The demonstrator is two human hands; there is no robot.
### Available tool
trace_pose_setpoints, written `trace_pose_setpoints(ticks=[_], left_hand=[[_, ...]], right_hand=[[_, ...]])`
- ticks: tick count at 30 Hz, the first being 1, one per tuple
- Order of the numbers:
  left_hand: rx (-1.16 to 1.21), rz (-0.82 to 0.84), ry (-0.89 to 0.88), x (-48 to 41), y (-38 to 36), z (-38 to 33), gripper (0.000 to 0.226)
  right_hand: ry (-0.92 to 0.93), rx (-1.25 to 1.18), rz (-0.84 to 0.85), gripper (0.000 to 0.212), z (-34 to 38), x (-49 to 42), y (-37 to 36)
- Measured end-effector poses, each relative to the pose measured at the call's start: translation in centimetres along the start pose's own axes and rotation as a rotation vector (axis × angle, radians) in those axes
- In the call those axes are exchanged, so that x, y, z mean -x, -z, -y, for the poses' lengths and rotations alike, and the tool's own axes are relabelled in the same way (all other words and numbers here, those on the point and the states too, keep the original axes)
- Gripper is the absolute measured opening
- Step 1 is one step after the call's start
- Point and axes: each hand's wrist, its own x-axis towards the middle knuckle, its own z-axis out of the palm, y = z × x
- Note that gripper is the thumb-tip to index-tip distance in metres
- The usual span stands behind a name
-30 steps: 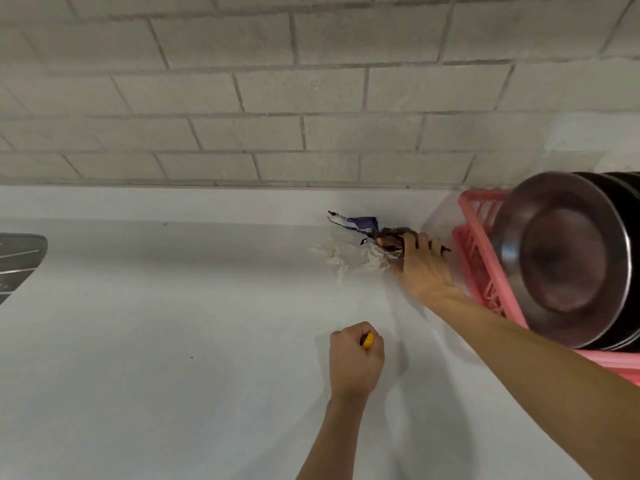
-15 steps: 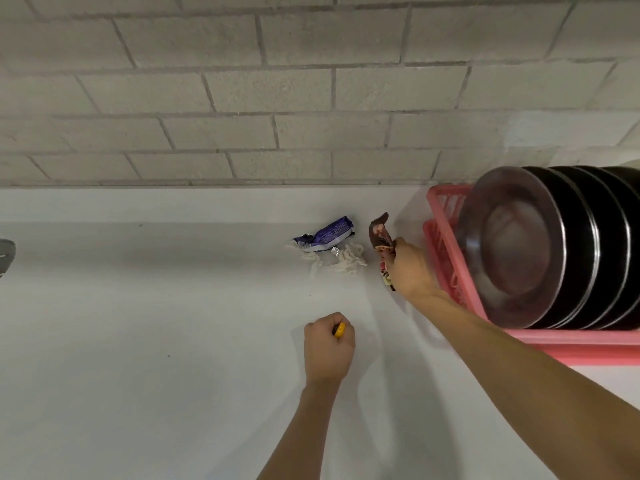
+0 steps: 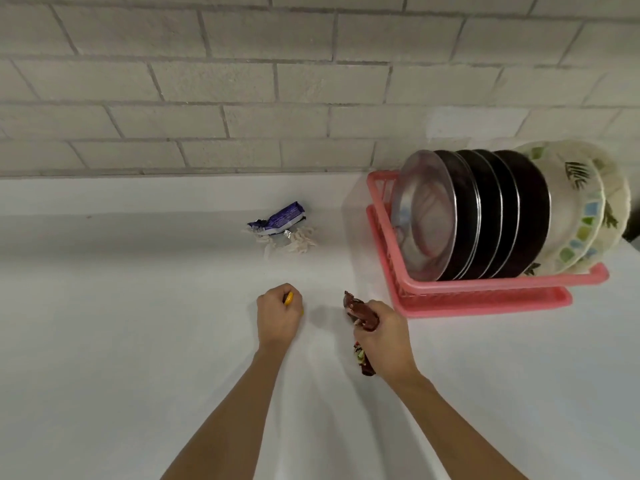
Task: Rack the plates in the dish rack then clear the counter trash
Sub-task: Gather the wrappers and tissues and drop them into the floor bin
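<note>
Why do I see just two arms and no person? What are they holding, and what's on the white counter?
The camera sits on the person's head, looking down, so only their own arms show. No machine here. The left hand grips a small yellow thing; I cannot tell what. The right hand holds a crumpled brown wrapper. On the counter, near the wall, lie a purple wrapper and torn white paper scraps. On the right, a pink dish rack holds plates standing on edge.

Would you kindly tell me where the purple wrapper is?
Head view, centre: the purple wrapper lies on the counter near the wall, touching white scraps, left of the pink dish rack.
</note>
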Motion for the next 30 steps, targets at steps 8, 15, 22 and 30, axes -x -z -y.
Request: trace_pose_setpoints(ticks=[8,15,22,30], left_hand=[[0.027,0.062,-0.016,5.2,-0.2,-0.7,0.021],[0.147,0.114,-0.019,13.7,-0.4,-1.8,0.033],[0.114,0.04,0.001,18.2,-0.8,-2.1,0.022],[0.167,0.07,0.082,25.1,-2.7,-4.4,0.017]], right_hand=[[-0.039,0.003,0.014,0.043,-2.0,4.8,2.0],[-0.091,0.167,0.009,0.062,-2.2,7.1,3.7],[-0.147,0.038,-0.018,0.044,-4.2,10.6,5.4],[-0.069,-0.155,0.022,0.026,-7.0,16.3,11.6]])
